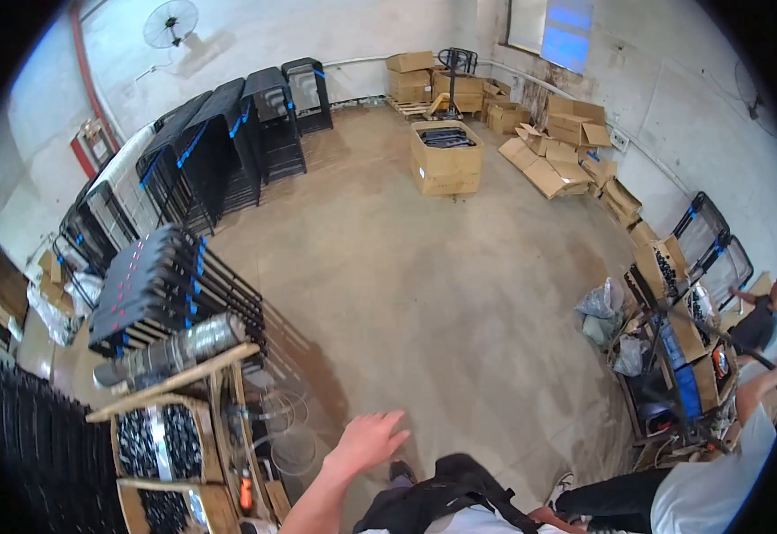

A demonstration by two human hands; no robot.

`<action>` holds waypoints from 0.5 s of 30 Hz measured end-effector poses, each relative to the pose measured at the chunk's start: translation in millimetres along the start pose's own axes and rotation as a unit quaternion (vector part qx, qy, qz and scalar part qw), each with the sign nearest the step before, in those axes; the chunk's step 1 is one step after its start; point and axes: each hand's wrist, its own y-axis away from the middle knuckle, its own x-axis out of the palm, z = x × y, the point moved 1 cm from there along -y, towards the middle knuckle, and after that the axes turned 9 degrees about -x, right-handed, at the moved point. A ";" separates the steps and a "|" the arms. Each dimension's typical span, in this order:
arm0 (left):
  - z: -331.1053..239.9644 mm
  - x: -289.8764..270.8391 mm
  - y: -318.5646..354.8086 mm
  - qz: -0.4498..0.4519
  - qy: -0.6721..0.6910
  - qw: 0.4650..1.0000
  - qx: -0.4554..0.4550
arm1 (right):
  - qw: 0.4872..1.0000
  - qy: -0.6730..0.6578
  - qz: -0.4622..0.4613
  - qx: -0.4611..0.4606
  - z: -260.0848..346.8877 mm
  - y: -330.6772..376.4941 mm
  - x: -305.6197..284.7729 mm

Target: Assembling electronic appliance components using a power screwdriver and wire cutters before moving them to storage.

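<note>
My left hand [370, 442] reaches out over the bare floor at the lower middle. Nothing is in it, and its thumb and fingers are apart. It is nearest to the wooden workbench frame [244, 414] on my left, without touching it. At the lower edge, beside my black clothing [446, 494], a small part of what looks like my right hand [553, 521] shows. Its fingers are hidden. On the bench stand open cartons of small black parts [139, 445], and an orange-handled tool [246, 489] sits beside them.
Black folding frames [170, 285] and a roll of clear film [188, 347] are at the left. An open carton of black parts [446, 173] stands ahead, with a pallet jack [452, 84] behind. Flattened cartons [549, 165] line the right wall. Co-workers [718, 481] are close on the right.
</note>
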 end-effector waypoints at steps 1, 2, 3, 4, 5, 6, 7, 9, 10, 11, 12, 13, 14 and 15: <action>-8.9 -26.7 -38.6 -0.014 0.039 0.999 0.025 | 1.000 0.003 0.020 0.014 -3.3 -17.9 -2.4; -11.2 -44.0 -68.9 -0.028 0.078 0.995 0.048 | 0.999 0.006 0.041 0.025 -5.0 -37.6 -3.3; -4.7 -50.5 -99.2 -0.024 0.069 0.996 0.051 | 0.997 0.013 0.062 0.033 -14.9 -63.7 -12.7; 5.0 -52.2 -129.9 -0.009 0.102 0.994 0.046 | 0.995 0.021 0.085 0.039 -25.6 -91.5 -23.3; 28.5 -55.8 -159.3 -0.014 0.149 0.988 0.036 | 0.991 0.050 0.116 0.047 -50.5 -121.2 -62.9; 56.4 -52.8 -184.2 -0.028 0.153 0.987 0.030 | 0.984 0.079 0.149 0.055 -75.9 -151.6 -104.9; 78.2 -35.5 -213.2 0.000 0.191 0.981 -0.027 | 0.981 0.064 0.127 0.131 -102.3 -211.3 -130.3; 140.4 24.1 -278.7 0.046 0.221 0.963 -0.145 | 0.989 0.044 0.045 0.133 -145.1 -298.1 -186.8; 174.4 61.6 -301.8 0.052 0.206 0.958 -0.193 | 0.996 0.050 -0.031 0.060 -172.8 -315.9 -227.4; 207.6 95.0 -317.6 0.058 0.179 0.951 -0.244 | 0.889 -0.323 -0.199 0.256 -195.9 -357.6 -258.0; 248.7 131.9 -302.6 -0.027 0.211 0.928 -0.305 | 0.946 -0.196 -0.182 0.185 -206.4 -402.8 -333.6; 280.8 163.8 -301.6 -0.044 0.208 0.914 -0.345 | 0.996 0.015 0.057 0.067 -257.3 -431.2 -412.5; 287.1 157.8 -291.0 0.067 0.248 0.845 -0.468 | 0.989 0.015 0.025 0.146 -257.2 -468.8 -479.5; 317.3 164.7 -252.7 0.060 0.341 0.675 -0.652 | 0.968 -0.029 0.053 0.243 -233.6 -525.1 -568.8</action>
